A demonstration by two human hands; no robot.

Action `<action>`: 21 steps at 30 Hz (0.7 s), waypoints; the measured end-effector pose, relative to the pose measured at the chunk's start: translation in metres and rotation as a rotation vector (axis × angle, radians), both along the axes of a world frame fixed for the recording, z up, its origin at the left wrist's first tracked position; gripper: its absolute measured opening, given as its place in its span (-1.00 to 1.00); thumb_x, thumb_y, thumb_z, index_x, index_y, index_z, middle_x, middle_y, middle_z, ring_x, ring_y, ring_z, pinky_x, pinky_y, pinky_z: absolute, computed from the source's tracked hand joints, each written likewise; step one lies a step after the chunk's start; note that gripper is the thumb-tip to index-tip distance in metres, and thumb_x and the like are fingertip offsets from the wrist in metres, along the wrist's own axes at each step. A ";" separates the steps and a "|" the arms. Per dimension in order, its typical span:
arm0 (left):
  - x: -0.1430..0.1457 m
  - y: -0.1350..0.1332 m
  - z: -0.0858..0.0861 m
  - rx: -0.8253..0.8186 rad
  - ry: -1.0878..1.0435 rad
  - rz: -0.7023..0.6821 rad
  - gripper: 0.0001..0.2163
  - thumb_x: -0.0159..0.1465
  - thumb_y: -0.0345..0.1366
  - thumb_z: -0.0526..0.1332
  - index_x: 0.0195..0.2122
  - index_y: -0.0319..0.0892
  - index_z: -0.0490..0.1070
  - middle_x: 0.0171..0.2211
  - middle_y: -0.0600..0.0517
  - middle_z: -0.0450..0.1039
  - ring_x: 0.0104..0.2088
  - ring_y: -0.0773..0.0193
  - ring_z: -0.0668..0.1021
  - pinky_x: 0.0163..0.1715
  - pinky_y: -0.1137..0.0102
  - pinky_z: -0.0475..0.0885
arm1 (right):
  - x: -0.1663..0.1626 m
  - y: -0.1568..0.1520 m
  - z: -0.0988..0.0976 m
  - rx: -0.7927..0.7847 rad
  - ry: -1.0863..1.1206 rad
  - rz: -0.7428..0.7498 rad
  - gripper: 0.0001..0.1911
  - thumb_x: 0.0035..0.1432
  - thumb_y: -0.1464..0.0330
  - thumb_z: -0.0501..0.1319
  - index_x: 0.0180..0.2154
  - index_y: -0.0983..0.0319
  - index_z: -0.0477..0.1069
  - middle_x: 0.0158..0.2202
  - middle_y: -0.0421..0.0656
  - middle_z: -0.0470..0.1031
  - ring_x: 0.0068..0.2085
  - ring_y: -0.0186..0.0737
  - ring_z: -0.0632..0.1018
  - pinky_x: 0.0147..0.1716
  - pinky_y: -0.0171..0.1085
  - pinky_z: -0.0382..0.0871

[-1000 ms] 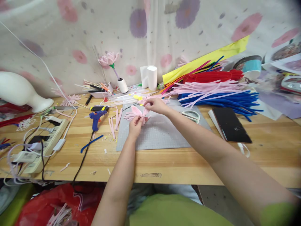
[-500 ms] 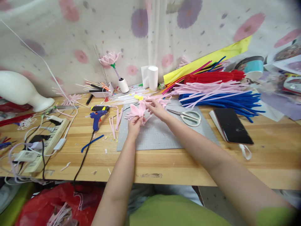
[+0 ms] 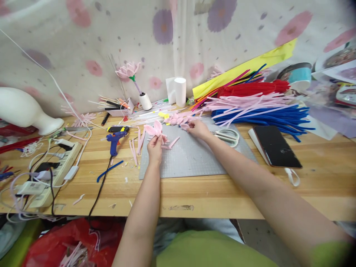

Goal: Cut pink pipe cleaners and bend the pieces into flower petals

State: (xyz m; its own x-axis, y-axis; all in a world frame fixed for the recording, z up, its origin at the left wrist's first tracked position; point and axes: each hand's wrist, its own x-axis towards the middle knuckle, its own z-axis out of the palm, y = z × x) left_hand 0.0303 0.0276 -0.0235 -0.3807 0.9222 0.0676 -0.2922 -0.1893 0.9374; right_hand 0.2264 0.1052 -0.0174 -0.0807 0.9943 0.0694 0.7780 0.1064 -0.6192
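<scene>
My left hand (image 3: 155,148) is closed on a cluster of pink pipe-cleaner petals (image 3: 154,128), held upright above the left part of the grey cutting mat (image 3: 191,163). Farther right, my right hand (image 3: 198,129) pinches a single pink petal (image 3: 184,127) near the mat's back edge. A row of similar loose pink petals (image 3: 175,119) lies just left of those fingers. White-handled scissors (image 3: 232,138) rest on the mat, partly hidden behind my right wrist. Short pink pipe-cleaner pieces (image 3: 141,141) lie left of my left hand.
A blue glue gun (image 3: 113,142) with its cord stands on the left, near a power strip (image 3: 59,174). Bundles of blue pipe cleaners (image 3: 267,118) and a phone (image 3: 275,146) occupy the right. A finished pink flower (image 3: 128,70) stands in a white holder at the back.
My right hand has moved right, away from the petals in my left hand, and is now at a loose petal. My left hand has shifted slightly left with its cluster.
</scene>
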 end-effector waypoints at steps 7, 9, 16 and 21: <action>-0.001 0.000 0.003 -0.001 -0.043 0.027 -0.76 -0.08 -0.22 0.37 -0.40 -0.22 0.53 -0.52 0.10 0.47 -0.53 0.41 0.50 -0.43 0.46 0.43 | 0.009 0.004 0.006 0.121 0.224 0.113 -0.75 0.05 0.30 0.20 -0.22 0.24 0.49 -0.23 -0.09 0.51 -0.27 -0.22 0.48 -0.22 -0.22 0.34; -0.002 0.001 0.004 -0.005 -0.070 0.042 -0.76 -0.07 -0.22 0.36 -0.38 -0.22 0.52 -0.55 0.12 0.45 -0.55 0.43 0.49 -0.44 0.48 0.42 | 0.019 0.009 0.011 0.282 0.218 -0.148 -0.74 0.12 0.37 0.09 -0.18 0.23 0.47 -0.13 -0.05 0.46 -0.13 -0.14 0.47 -0.09 -0.13 0.31; -0.001 0.002 0.004 -0.027 -0.099 0.035 -0.74 -0.07 -0.21 0.37 -0.38 -0.23 0.48 -0.50 0.08 0.49 -0.48 0.37 0.54 -0.36 0.41 0.45 | 0.038 0.023 0.018 0.068 0.151 -0.175 -0.79 0.02 0.43 0.18 -0.23 0.18 0.44 -0.25 -0.08 0.47 -0.15 -0.06 0.49 -0.05 -0.06 0.29; 0.000 0.000 0.002 -0.010 -0.054 -0.039 -0.70 -0.05 -0.17 0.36 -0.35 -0.24 0.44 -0.43 0.01 0.52 -0.40 0.28 0.58 -0.33 0.37 0.45 | 0.035 0.020 0.033 -0.091 0.574 -0.216 -0.91 0.03 0.48 0.20 -0.35 0.22 0.39 -0.52 -0.22 0.39 -0.42 -0.29 0.45 -0.20 -0.20 0.36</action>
State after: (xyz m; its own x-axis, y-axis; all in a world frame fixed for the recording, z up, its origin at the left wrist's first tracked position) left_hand 0.0307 0.0281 -0.0217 -0.3475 0.9369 0.0386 -0.3489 -0.1674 0.9221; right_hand 0.2615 0.1253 0.0160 0.1478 0.9880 -0.0440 0.3164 -0.0894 -0.9444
